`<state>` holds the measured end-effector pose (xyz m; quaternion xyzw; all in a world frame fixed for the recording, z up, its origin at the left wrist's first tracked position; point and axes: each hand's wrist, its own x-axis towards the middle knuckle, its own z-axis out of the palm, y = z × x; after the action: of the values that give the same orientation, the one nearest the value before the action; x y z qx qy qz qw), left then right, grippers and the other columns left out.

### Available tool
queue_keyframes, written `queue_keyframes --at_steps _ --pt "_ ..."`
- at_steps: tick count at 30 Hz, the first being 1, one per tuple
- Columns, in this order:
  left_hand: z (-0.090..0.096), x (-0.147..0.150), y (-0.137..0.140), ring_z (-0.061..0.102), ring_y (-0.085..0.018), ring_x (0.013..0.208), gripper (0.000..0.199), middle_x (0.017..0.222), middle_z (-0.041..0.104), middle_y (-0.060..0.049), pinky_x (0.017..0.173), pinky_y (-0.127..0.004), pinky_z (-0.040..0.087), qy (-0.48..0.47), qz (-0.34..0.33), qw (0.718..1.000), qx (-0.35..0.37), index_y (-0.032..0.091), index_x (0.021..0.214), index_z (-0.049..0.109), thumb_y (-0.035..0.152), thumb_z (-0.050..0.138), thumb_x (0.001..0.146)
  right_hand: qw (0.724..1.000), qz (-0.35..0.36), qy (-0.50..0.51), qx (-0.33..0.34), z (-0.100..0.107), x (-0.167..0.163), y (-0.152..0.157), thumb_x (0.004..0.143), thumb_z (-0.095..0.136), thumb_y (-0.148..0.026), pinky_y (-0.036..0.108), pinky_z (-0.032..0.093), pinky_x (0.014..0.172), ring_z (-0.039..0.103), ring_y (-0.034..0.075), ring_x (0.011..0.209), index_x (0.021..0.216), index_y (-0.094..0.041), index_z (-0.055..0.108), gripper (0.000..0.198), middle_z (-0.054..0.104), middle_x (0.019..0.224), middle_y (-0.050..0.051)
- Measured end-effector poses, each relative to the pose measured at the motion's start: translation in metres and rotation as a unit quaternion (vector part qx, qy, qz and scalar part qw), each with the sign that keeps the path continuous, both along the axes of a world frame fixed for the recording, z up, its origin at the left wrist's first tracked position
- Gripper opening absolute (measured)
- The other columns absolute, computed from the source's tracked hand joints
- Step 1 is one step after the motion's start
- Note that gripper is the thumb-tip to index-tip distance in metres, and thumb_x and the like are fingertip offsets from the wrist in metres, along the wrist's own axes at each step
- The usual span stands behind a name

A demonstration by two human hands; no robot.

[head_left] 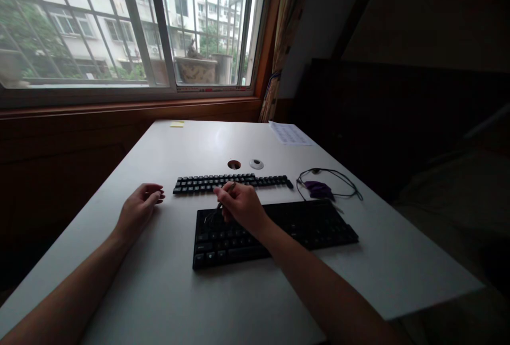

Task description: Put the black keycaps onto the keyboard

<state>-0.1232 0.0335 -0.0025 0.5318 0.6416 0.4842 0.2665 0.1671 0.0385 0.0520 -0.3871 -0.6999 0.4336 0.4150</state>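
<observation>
A black keyboard [314, 224] lies on the white table, and part of its upper left has no keycaps on it. My right hand [243, 205] is over its left half, fingers pinched on a thin wire keycap puller [219, 207]. The wire end points down at the keyboard; whether it grips a key is too dark to tell. Behind the keyboard, loose black keycaps [195, 184] stand in several neat rows. My left hand [140, 204] rests on the table left of these rows, fingers loosely curled and apart, with nothing clearly seen in them.
Right of the keycaps lie a coiled cable [350, 181] and a purple cloth-like item [319, 190]. A cable hole [234, 165] and its round cover [256, 164] are further back. Printed paper [290, 134] and a yellow note [177, 124] lie near the far edge.
</observation>
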Motion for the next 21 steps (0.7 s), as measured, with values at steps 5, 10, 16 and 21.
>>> queue_keyframes --at_steps 5,10,16,21 --pt "0.008 0.013 -0.007 0.063 -0.018 0.066 0.027 0.075 0.068 -0.002 0.06 -0.026 0.047 0.143 -0.065 0.988 0.005 0.018 0.095 0.065 0.04 0.053 0.085 0.996 0.042 -0.055 0.062 -0.013 -0.012 -0.013 0.095 0.049 -0.05 0.02 0.037 0.042 0.052 0.008 0.041 0.064 -0.019 0.052 0.044 0.053 0.049 -0.004" --pt "0.011 0.024 -0.015 0.058 -0.014 0.062 0.021 0.072 0.065 -0.001 0.058 -0.024 0.044 0.213 -0.209 0.954 0.038 0.018 0.094 0.063 0.033 0.052 0.086 0.983 0.058 -0.098 0.146 -0.012 -0.008 -0.017 0.097 0.049 -0.045 0.022 0.035 0.046 0.045 0.008 0.044 0.063 -0.02 0.051 0.041 0.047 0.049 -0.005" --pt "0.001 0.032 -0.017 0.063 -0.014 0.069 0.016 0.083 0.069 -0.004 0.063 -0.024 0.049 0.223 -0.333 0.913 0.071 0.019 0.098 0.063 0.023 0.05 0.089 0.981 0.071 -0.109 0.146 -0.016 -0.008 -0.021 0.097 0.049 -0.047 0.022 0.036 0.049 0.048 0.009 0.048 0.068 -0.02 0.057 0.041 0.052 0.052 -0.003" --pt "-0.006 0.036 -0.016 0.059 -0.012 0.064 0.015 0.081 0.065 -0.001 0.06 -0.023 0.046 0.258 -0.351 0.897 0.071 0.021 0.096 0.064 0.02 0.052 0.089 0.979 0.072 -0.099 0.161 -0.02 -0.013 -0.024 0.095 0.051 -0.05 0.022 0.037 0.05 0.048 0.009 0.048 0.068 -0.019 0.058 0.042 0.053 0.051 -0.004"
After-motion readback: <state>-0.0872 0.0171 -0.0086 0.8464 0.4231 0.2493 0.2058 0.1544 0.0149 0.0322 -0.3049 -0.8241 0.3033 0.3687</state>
